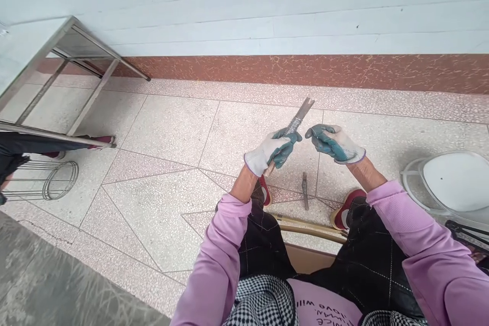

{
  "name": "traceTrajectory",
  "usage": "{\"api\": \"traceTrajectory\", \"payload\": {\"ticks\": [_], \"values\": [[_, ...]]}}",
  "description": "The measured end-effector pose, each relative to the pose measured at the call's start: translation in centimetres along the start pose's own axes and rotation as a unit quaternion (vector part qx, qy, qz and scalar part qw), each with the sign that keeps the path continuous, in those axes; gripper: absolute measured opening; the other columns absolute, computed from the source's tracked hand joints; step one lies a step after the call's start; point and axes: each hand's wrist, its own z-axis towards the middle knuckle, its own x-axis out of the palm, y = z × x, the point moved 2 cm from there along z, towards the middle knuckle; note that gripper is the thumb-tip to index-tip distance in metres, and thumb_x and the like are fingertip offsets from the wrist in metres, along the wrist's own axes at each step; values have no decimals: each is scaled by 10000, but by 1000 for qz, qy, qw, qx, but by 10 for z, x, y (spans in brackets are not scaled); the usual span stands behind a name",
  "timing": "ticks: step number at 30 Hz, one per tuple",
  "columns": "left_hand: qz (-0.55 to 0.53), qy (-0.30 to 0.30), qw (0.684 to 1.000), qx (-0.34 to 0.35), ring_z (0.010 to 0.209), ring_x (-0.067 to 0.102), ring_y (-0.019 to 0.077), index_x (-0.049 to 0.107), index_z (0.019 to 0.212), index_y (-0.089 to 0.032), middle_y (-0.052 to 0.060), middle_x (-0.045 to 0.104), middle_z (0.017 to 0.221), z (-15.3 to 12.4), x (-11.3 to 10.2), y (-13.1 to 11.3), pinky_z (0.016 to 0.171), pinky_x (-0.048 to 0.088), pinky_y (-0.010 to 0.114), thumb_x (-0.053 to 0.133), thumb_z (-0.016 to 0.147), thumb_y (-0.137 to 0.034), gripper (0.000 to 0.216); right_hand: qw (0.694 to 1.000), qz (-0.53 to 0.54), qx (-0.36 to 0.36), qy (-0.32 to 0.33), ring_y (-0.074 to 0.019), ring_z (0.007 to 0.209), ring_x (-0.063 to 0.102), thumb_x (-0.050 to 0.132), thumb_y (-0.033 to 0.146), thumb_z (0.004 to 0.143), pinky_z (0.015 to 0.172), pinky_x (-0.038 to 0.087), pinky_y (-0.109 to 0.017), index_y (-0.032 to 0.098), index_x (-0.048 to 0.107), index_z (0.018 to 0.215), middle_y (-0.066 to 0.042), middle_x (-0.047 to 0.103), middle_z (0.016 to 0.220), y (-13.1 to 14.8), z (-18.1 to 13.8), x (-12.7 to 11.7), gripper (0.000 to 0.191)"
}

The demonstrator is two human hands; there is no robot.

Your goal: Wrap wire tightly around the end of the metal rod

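Left fingers (283,152) clenched, right fingers (324,138) curled

Wall (244,5) is pale blue-white, thin horizontal seams. Mottled red-brown skirting (286,69) along its foot. Floor (164,122) is speckled terrazzo, pale and pinkish panels, dark divider lines. Grey concrete (46,275) at lower left. Metal-framed table (40,57) far left, near wall. Stool (456,181) on the right, white round seat. Black frame (468,237) beside it, possibly furniture, cropped. Light's bright, soft.
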Motion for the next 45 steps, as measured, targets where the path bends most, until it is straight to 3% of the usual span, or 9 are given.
{"api": "traceTrajectory", "payload": {"ticks": [6, 11, 14, 21, 28, 31, 36, 40, 45], "values": [[3, -16, 1000, 6, 333, 249, 72, 637, 1113, -169, -127, 428, 526, 0, -1, -3, 331, 250, 222, 773, 822, -436, 417, 1000, 5, 13, 19, -74, 470, 235, 797, 779, 941, 445, 132, -263, 180, 752, 928, 69, 422, 564, 10, -9, 9, 601], [2, -66, 998, 4, 333, 275, 71, 670, 1092, -152, -120, 417, 512, 1, -1, -3, 339, 261, 217, 755, 844, -400, 361, 1000, 5, 22, 18, -81, 511, 322, 904, 601, 872, 473, 183, -262, 154, 793, 1066, 51, 495, 624, 12, -12, 6, 499], [5, -99, 995, -11, 321, 278, 68, 664, 1077, -156, -124, 416, 508, 0, 2, -6, 344, 269, 212, 733, 878, -351, 287, 999, -13, 34, 11, -94, 516, 387, 925, 553, 803, 469, 222, -264, 151, 790, 1007, 37, 513, 620, 13, -10, 7, 471], [-12, -83, 996, -3, 322, 283, 77, 634, 1051, -163, -117, 448, 499, -1, 6, -9, 321, 261, 223, 724, 848, -335, 282, 979, -194, -5, -70, -149, 633, 546, 786, 480, 852, 565, 411, -285, 198, 826, 938, -32, 706, 764, 12, -15, 20, 297], [2, -196, 981, -16, 338, 318, 46, 726, 1331, -134, -138, 458, 570, 8, 17, 1, 357, 241, 200, 767, 944, -241, 403, 949, -301, -53, -79, -206, 754, 615, 627, 500, 973, 684, 453, -326, 220, 791, 906, -52, 740, 813, 2, -17, 20, 331], [27, -227, 973, -38, 345, 367, 61, 775, 1233, -112, -118, 480, 534, 14, 25, 5, 365, 282, 208, 793, 965, -236, 296, 948, -310, -41, -54, -199, 714, 577, 624, 535, 966, 664, 424, -323, 225, 765, 881, -31, 691, 753, -6, -16, 23, 351], [50, -250, 967, -10, 357, 391, 66, 744, 979, -128, -90, 532, 526, 18, 31, 6, 360, 330, 216, 806, 957, -186, 88, 969, -238, -17, -71, -156, 604, 463, 669, 580, 902, 553, 341, -289, 232, 697, 764, 0, 565, 646, -14, -12, 25, 375], [45, -248, 968, -3, 361, 388, 62, 761, 1023, -114, -85, 574, 559, 17, 31, 8, 363, 338, 218, 858, 910, -183, 165, 993, -80, 58, -57, -111, 479, 386, 793, 613, 792, 432, 263, -257, 235, 658, 760, 18, 537, 602, -22, -6, 22, 402], [79, -212, 973, -31, 395, 386, 57, 790, 1071, -99, -86, 537, 562, 18, 28, 10, 411, 328, 209, 821, 953, -163, 138, 985, 84, 149, 32, -64, 400, 281, 870, 546, 780, 346, 212, -210, 231, 591, 750, 62, 444, 559, -25, -11, 22, 421]]}}
